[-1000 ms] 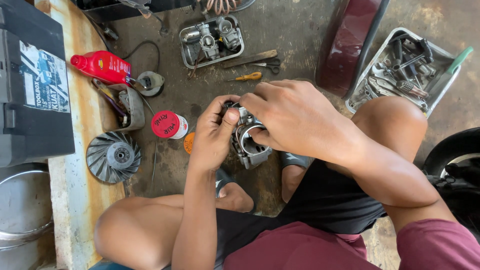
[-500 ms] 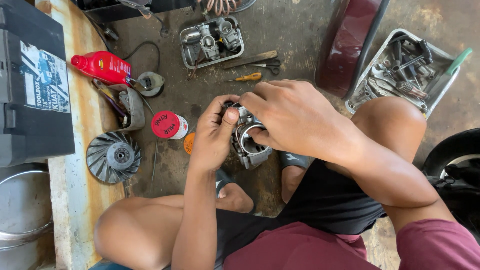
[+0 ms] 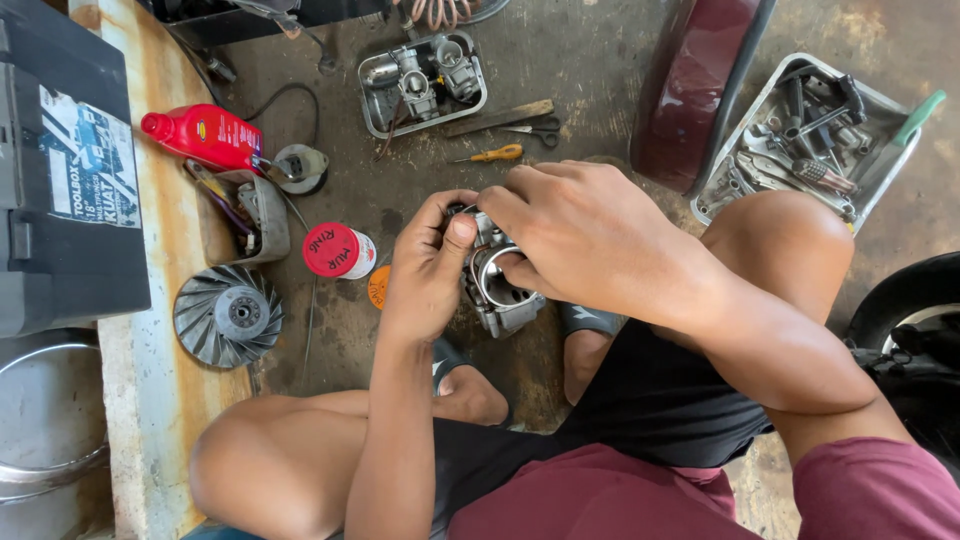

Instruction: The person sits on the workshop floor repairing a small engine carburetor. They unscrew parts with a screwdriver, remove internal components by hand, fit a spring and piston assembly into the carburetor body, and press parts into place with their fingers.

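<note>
Carburettor (image 3: 500, 285) in both hands; tool-filled tray (image 3: 872, 100); parts tray (image 3: 372, 100)

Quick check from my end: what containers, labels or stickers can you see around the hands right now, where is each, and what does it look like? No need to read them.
Red bottle: lying on its side at upper left, near the concrete ledge, small round label.
Red-capped tin: on the floor left of the left hand, round, red lid with white side.
Toolbox sticker: on the dark toolbox at far left, rectangular, pale with a picture.
Orange disc: beside the tin, partly hidden.
</note>
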